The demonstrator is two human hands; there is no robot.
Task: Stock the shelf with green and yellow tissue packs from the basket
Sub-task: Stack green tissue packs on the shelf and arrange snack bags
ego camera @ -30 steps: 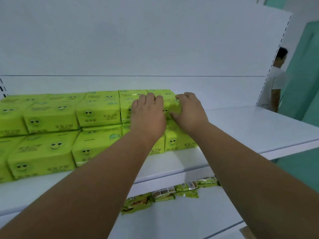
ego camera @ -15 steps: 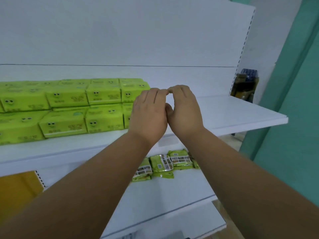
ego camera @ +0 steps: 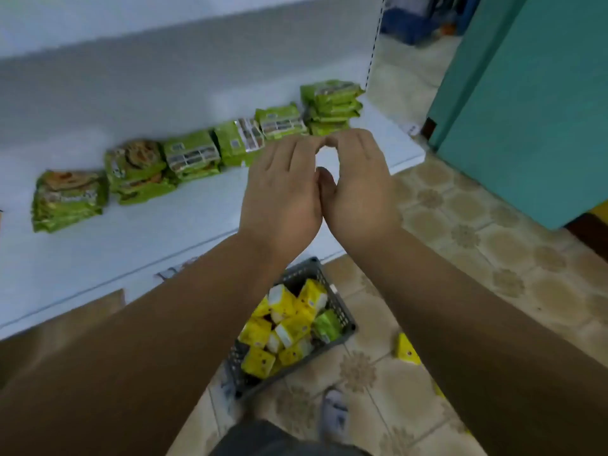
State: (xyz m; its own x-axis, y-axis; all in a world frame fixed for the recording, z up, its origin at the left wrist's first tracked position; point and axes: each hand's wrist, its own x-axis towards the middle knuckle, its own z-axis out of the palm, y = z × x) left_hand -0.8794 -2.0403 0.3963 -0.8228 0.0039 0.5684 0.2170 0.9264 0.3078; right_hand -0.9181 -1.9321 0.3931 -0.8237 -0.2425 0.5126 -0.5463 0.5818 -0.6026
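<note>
A dark grey basket point(ego camera: 340, 319) stands on the tiled floor below my arms, holding several yellow tissue packs point(ego camera: 260, 358) and one green pack point(ego camera: 327, 325). My left hand point(ego camera: 283, 195) and my right hand point(ego camera: 360, 189) hover side by side above the lower shelf point(ego camera: 131, 245), fingertips touching, fingers loosely bent, holding nothing. One yellow pack point(ego camera: 407, 352) lies on the floor to the right of the basket. The upper shelf with the stocked green packs is out of view.
A row of green snack packets point(ego camera: 190, 156) lies along the back of the lower shelf, ending in a stack point(ego camera: 332, 105) at the right. A teal wall point(ego camera: 526, 103) stands at the right. My shoe point(ego camera: 334, 417) is beside the basket.
My view has swung down from the upper shelf to the lower shelf and the basket. Both hands have left the green packs and come back together, holding nothing.
</note>
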